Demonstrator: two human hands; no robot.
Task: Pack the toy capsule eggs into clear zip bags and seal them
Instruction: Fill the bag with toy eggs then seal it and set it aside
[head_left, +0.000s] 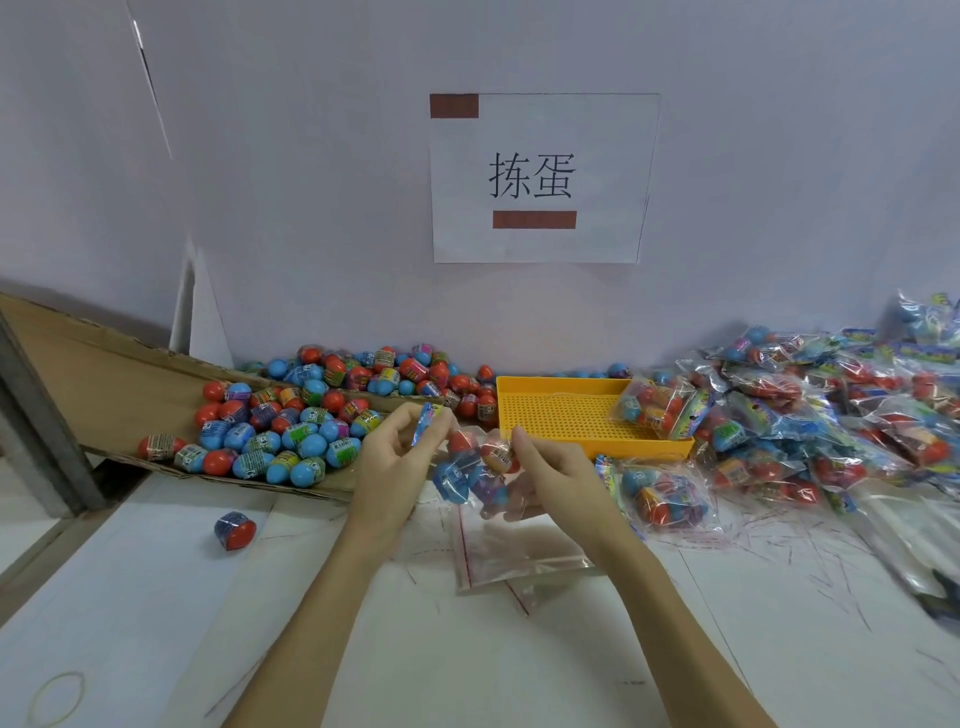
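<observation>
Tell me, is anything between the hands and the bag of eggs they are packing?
Nothing visible. The left hand pinches the filled bag at its printed top, and the right hand grips its other side, above the empty bags.

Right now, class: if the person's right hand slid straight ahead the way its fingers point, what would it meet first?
The right hand, pinching the filled zip bag, points up and away toward the wall. Most likely it would first meet the near rim of the yellow perforated tray, though depth is hard to judge.
</observation>
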